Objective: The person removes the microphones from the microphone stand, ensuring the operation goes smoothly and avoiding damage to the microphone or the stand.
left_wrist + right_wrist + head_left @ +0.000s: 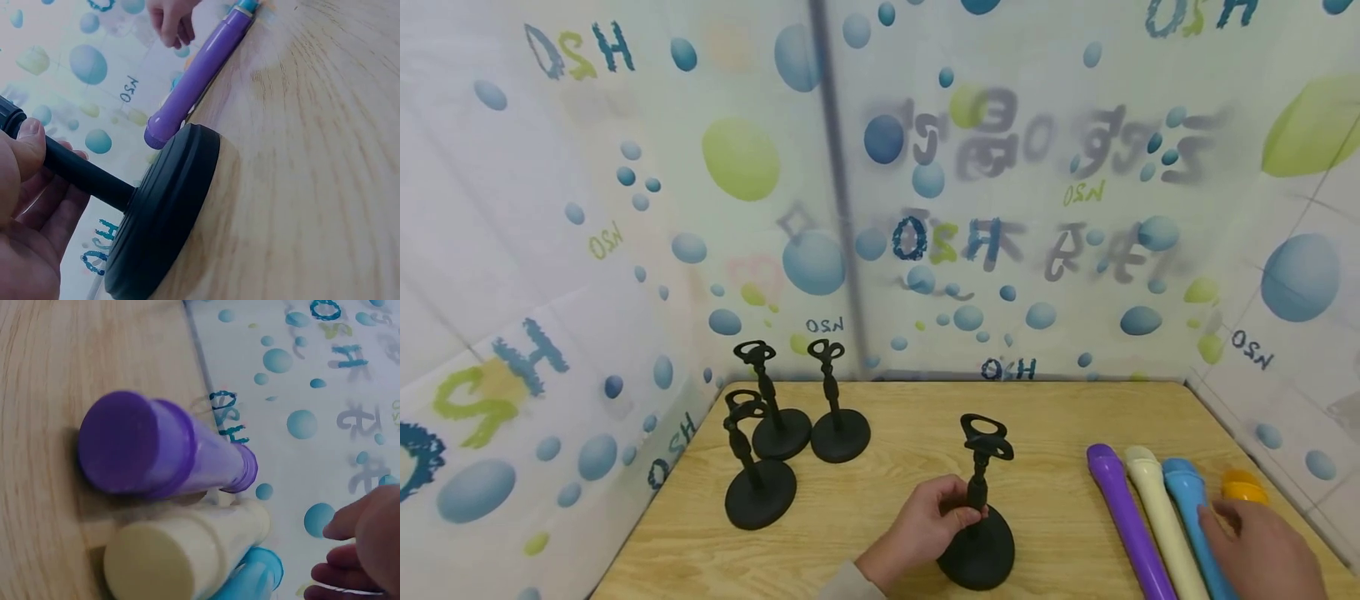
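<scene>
Stand-setting step: left hand [925, 521] clasped round stem of black microphone stand [979, 508], upright on wooden table [1045, 417], near front edge. Right hand [1262, 550], fingers relaxed, over blue toy microphone [1187, 500], beside cream [1153, 500] and purple [1116, 492] ones. Next, likely: grasping one smooth, tapered plastic body. Matte round base.

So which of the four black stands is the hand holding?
The black round-based stand nearest the coloured toy microphones, standing alone; the left hand grips its stem.

Left hand [25, 212] grips black round-based stand [156, 212] by its stem on wooden table [312, 156]; purple plastic tube [197, 78] just behind base.
</scene>
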A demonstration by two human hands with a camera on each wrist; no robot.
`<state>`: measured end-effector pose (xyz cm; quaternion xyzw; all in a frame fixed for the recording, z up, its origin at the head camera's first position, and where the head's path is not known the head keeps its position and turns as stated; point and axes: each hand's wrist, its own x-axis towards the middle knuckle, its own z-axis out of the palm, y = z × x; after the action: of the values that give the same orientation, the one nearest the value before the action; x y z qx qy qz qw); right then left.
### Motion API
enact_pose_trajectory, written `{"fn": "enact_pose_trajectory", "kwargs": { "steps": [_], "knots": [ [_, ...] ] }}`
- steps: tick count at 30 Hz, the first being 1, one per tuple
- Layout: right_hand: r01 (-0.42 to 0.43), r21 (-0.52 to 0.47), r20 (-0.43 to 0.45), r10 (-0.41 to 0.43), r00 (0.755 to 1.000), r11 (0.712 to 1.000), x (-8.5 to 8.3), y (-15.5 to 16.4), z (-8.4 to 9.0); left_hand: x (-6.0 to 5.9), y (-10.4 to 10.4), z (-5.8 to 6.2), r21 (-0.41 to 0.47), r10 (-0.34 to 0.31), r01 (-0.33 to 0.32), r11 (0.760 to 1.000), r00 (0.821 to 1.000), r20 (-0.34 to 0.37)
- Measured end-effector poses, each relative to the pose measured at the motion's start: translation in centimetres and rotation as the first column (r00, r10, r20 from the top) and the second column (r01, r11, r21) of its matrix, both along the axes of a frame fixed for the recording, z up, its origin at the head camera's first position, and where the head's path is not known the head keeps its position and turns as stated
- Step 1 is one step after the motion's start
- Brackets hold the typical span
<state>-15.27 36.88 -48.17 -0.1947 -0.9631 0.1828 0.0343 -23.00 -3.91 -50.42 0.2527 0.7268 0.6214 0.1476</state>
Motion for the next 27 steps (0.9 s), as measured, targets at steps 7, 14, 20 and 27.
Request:
{"fn": "enact_pose_trajectory", "kwargs": {
  "steps": [7,14,20,27],
  "knots": [
    [-0.153,0.061,-0.262,0.164,0.951,0.986,-0.4,-2.1,0.1,0.0,-0.1,-0.1,0.030,-0.021,0.022,0.999,0.999,-0.030],
    [-0.242,0.078,-0.464,0.250,0.850,0.967,-1.3,-5.1,0.9,0.1,-0.3,-0.1,0.023,-0.019,0.019,1.000,1.000,-0.018],
    [-0.302,-0.030,-0.493,0.249,0.834,0.953,-1.7,-8.0,1.7,0.2,-0.6,0.0,0.008,-0.008,0.008,1.000,1.000,-0.002],
    [-0.436,-0.183,-0.552,0.275,0.787,0.881,-2.2,-12.1,2.4,0.4,-1.0,0.0,0.000,-0.021,0.021,1.000,1.000,-0.012]
  ]
}}
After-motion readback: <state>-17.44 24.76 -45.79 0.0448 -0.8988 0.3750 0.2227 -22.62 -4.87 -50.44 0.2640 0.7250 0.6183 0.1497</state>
